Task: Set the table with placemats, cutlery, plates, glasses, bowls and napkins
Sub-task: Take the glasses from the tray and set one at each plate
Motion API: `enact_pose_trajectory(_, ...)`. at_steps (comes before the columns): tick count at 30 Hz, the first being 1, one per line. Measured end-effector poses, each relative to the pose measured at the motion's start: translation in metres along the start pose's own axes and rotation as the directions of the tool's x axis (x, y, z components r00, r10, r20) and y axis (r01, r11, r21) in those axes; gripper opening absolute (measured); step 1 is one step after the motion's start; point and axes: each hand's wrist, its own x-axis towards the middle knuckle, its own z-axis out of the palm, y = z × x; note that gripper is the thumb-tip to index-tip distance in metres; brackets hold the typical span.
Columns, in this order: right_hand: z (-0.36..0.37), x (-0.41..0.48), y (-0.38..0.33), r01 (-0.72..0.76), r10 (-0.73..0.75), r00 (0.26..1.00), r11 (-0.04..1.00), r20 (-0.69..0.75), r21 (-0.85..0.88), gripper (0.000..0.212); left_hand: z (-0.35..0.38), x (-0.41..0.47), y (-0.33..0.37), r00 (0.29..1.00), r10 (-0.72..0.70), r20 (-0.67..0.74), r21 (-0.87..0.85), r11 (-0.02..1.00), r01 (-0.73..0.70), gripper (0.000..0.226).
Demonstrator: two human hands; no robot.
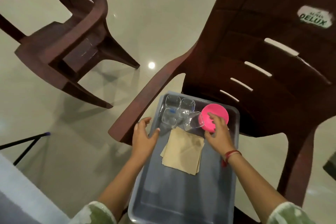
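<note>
A grey plastic bin (183, 200) rests on the seat of a brown chair (263, 63). Inside it, at the far end, stand several clear glasses (172, 103), one glass (193, 121) tipped on its side, and a pink bowl (216, 114) tilted on its edge. A stack of beige napkins (183, 152) lies in the middle of the bin. My right hand (217, 131) is at the pink bowl, fingers curled around its near rim. My left hand (144, 134) hovers open over the bin's left wall, holding nothing.
A second brown chair (63, 38) stands on the glossy tiled floor at the upper left. A thin black stand leg (25, 143) crosses the floor at the left. A pale table edge (21, 196) shows at the bottom left corner.
</note>
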Motion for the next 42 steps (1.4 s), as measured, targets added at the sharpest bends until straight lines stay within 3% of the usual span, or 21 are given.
enact_pose_trajectory(4, 0.013, 0.018, -0.001, -0.019, 0.025, 0.994, 0.998, 0.109, -0.057, 0.102, 0.015, 0.019, -0.004, 0.986, 0.046, 0.157, 0.065, 0.996, -0.057, 0.091)
enact_pose_trajectory(8, 0.019, 0.043, 0.001, 0.115, -0.080, 0.982, 0.972, 0.173, -0.207, 0.103, 0.032, 0.044, -0.012, 0.952, 0.141, 0.273, 0.107, 0.979, -0.176, 0.111)
enact_pose_trajectory(11, 0.015, 0.053, 0.004, 0.097, -0.061, 0.974, 0.982, 0.218, -0.160, 0.101, 0.037, 0.063, -0.020, 0.928, 0.148, 0.343, 0.143, 0.968, -0.207, 0.127)
enact_pose_trajectory(14, 0.016, 0.060, 0.009, 0.108, -0.061, 0.956, 0.983, 0.286, -0.151, 0.112, 0.038, 0.078, -0.025, 0.896, 0.160, 0.414, 0.150, 0.959, -0.241, 0.135)
enact_pose_trajectory(19, 0.031, 0.062, 0.016, 0.058, -0.024, 0.975, 0.987, 0.222, -0.148, 0.126, 0.052, 0.079, -0.030, 0.937, 0.177, 0.300, 0.105, 0.971, -0.217, 0.128)
enact_pose_trajectory(25, 0.047, 0.053, 0.021, 0.059, -0.054, 0.998, 0.983, 0.036, -0.174, 0.118, 0.078, 0.072, -0.040, 0.971, 0.226, 0.081, 0.153, 0.960, -0.236, 0.097)
enact_pose_trajectory(29, 0.046, 0.050, 0.021, 0.051, -0.052, 0.999, 0.987, -0.001, -0.155, 0.115, 0.080, 0.070, -0.042, 0.969, 0.243, 0.033, 0.171, 0.954, -0.245, 0.083)
enact_pose_trajectory(35, 0.028, 0.023, 0.008, 0.069, -0.064, 0.993, 0.997, -0.099, 0.041, 0.108, 0.058, 0.040, -0.027, 0.975, 0.221, 0.003, 0.153, 0.964, -0.218, 0.075)
enact_pose_trajectory(38, 0.006, -0.008, -0.014, 0.128, -0.106, 0.980, 0.984, -0.168, 0.126, 0.103, 0.033, 0.009, -0.006, 0.962, 0.270, -0.024, 0.124, 0.956, -0.265, 0.067)
enact_pose_trajectory(42, -0.030, -0.056, -0.052, 0.258, -0.209, 0.955, 0.934, -0.208, 0.246, 0.095, -0.014, -0.042, 0.026, 0.945, 0.315, -0.085, 0.100, 0.947, -0.307, 0.073)
